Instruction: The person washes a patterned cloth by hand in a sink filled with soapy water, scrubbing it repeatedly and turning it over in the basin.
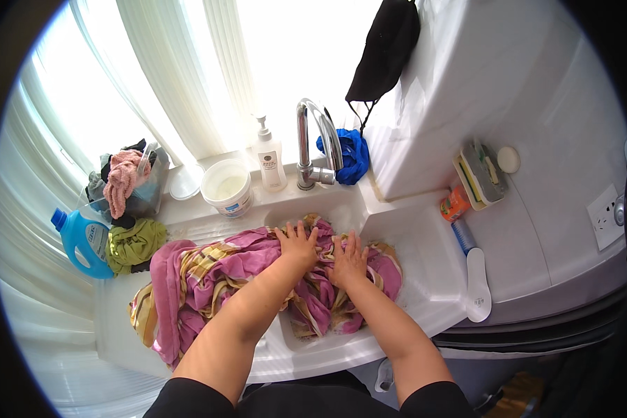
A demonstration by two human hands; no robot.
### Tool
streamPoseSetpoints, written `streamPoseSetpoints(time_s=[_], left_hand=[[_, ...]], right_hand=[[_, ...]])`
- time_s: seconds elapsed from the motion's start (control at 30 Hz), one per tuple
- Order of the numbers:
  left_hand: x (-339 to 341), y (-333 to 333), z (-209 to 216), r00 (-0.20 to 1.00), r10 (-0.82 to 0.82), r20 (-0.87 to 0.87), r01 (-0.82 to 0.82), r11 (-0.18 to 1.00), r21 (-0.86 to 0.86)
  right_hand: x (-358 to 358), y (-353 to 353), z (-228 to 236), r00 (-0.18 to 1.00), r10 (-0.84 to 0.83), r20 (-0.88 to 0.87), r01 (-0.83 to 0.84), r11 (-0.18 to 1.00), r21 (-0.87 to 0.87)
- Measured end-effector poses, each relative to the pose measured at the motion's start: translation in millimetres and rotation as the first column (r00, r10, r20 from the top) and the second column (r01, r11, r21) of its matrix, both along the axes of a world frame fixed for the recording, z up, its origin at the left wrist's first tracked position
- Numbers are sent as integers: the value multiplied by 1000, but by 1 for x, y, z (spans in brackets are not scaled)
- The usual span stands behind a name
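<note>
A large pink cloth (205, 282) with yellow checked parts lies bunched across the white sink (428, 279). Its left part spreads over the ledge beside the basin, and its right part sags down into the basin, where some suds show at the edges. My left hand (297, 245) rests on the cloth near the back of the basin, fingers spread. Just right of it, my right hand (348, 262) also presses on the cloth with its fingers apart. Neither hand is closed round the fabric. The basin's bottom is mostly hidden under the cloth.
Behind the basin stand a chrome faucet (304, 139), a white pump bottle (269, 160), a white tub (226, 189) and a bundled blue cloth (354, 157). A blue detergent bottle (83, 240) and piled clothes (127, 181) sit left. A white-handled brush (477, 285) lies right.
</note>
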State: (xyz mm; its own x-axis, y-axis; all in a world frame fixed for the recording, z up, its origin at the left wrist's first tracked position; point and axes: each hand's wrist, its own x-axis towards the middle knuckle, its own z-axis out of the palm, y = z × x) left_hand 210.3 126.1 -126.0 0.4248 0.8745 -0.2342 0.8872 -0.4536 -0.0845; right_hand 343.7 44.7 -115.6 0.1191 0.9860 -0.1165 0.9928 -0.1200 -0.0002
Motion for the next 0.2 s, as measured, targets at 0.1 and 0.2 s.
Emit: streamPoseSetpoints(time_s=[0.1,0.2], left_hand=[[13,2,-14,966,-26,-258,-36,972,-233],[20,15,-57,895,-62,-441,-59,965,-256]], right_hand=[[14,18,-48,969,19,-244,-66,980,-186],[12,43,-66,964,-27,-264,-86,909,-407]])
